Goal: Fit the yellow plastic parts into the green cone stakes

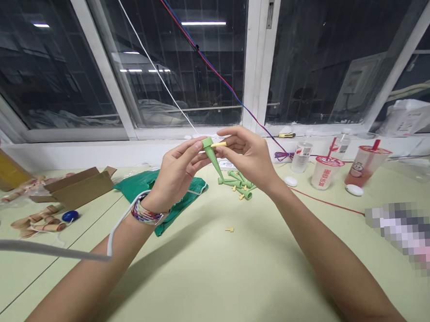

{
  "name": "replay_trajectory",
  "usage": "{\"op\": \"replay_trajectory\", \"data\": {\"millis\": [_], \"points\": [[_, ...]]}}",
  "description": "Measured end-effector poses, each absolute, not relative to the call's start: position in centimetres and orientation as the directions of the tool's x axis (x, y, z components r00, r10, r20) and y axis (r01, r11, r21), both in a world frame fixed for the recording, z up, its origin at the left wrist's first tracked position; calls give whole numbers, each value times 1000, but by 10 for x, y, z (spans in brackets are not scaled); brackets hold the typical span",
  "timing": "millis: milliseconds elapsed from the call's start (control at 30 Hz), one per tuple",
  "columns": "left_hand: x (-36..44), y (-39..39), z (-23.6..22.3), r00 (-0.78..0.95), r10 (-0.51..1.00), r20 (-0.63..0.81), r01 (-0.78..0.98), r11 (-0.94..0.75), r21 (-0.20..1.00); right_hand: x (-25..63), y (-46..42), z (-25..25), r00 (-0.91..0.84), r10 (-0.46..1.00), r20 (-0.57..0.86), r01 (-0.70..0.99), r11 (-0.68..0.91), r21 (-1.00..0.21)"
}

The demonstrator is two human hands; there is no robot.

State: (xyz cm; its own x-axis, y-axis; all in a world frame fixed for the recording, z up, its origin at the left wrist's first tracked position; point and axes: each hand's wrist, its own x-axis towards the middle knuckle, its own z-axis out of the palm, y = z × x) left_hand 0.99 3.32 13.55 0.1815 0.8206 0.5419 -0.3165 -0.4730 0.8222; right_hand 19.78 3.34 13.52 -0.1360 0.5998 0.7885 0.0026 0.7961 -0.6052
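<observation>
My left hand [179, 169] pinches the wide top of a green plastic watering spike [212, 157], whose tapered tip points down. My right hand [249, 156] holds a small yellow valve [219, 144] between thumb and fingers, its end touching the side of the spike's top. Whether the valve sits inside the spike cannot be made out. Below my hands lies a pile of green spikes [245, 195], several with yellow valves in or among them. Nearer on the table is one loose yellow valve [230, 230].
A green plastic bag [164, 227] lies behind my left wrist. Further left are an open cardboard box [80, 187], wooden toys [34, 223] and a blue ball [70, 216]. Drink cups [327, 173] and a bottle [301, 158] stand at right. A grey cable [49, 250] crosses my left forearm.
</observation>
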Motion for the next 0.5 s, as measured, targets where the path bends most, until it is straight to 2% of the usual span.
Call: {"op": "replay_trajectory", "data": {"millis": [233,500], "points": [[7,33,135,181,861,476,-294,-415,861,202,29,138,-180,533,827,114,846,-521],[8,27,136,117,852,510,-264,-468,843,212,24,144,-262,534,804,168,845,-507]]}}
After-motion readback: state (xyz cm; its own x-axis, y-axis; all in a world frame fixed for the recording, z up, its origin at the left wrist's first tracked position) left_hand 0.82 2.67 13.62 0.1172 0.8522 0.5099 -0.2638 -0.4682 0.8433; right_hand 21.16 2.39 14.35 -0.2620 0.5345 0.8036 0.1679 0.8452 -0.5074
